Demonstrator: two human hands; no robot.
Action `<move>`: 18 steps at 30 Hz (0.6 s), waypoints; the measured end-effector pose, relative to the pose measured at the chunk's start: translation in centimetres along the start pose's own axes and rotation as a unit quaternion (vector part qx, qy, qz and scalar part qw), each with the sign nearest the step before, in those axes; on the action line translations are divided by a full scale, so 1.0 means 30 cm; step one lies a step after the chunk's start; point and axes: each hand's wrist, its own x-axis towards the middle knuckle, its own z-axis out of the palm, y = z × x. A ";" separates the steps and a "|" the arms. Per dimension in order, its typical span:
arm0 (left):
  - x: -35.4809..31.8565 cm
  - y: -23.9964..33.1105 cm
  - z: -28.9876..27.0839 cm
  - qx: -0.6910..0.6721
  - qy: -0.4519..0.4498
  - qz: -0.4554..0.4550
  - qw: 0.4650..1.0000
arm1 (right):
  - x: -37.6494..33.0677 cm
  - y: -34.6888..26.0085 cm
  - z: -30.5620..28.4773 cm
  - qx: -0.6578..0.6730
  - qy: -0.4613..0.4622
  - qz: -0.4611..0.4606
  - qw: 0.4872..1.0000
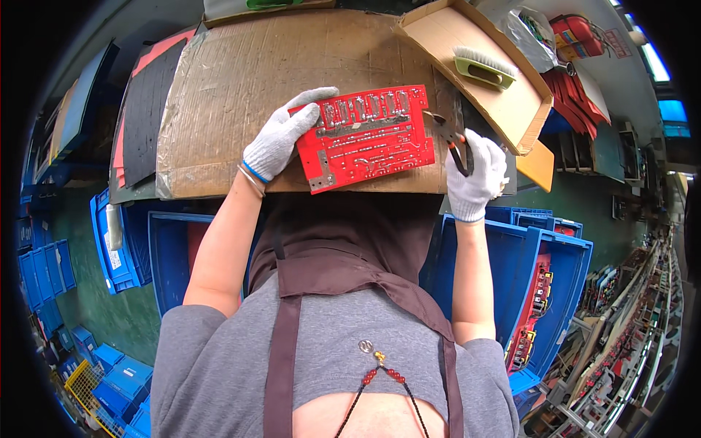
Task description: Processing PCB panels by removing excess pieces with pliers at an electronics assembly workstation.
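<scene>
My left hand (281,135), in a white knit glove, grips a red circuit board (376,139) by its left edge. The board is tilted above the near part of the cardboard-covered table (241,80), its soldered side facing up. A row of shiny solder joints runs along its far part. In my gloved right hand (476,175) are cutting pliers (447,135) with orange and black handles. Their jaws are beside the board's right edge; I cannot tell whether they touch it.
A shallow cardboard tray (438,33) holding a green-handled brush (483,67) lies at the far right. Blue bins (482,255) stand below the table on both sides; one at right holds red boards (533,306). Black sheeting (150,117) covers the table's left end.
</scene>
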 end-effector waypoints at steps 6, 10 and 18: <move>0.013 -0.012 0.007 0.032 0.032 0.015 0.999 | -0.161 -0.031 -0.198 -0.055 0.034 0.104 0.992; 0.006 -0.008 -0.005 0.021 0.028 0.008 0.999 | -0.313 0.024 -0.358 -0.122 -0.009 0.223 0.967; 0.020 -0.040 -0.027 0.007 0.021 0.013 1.000 | -0.327 0.052 -0.459 -0.245 -0.142 0.268 0.921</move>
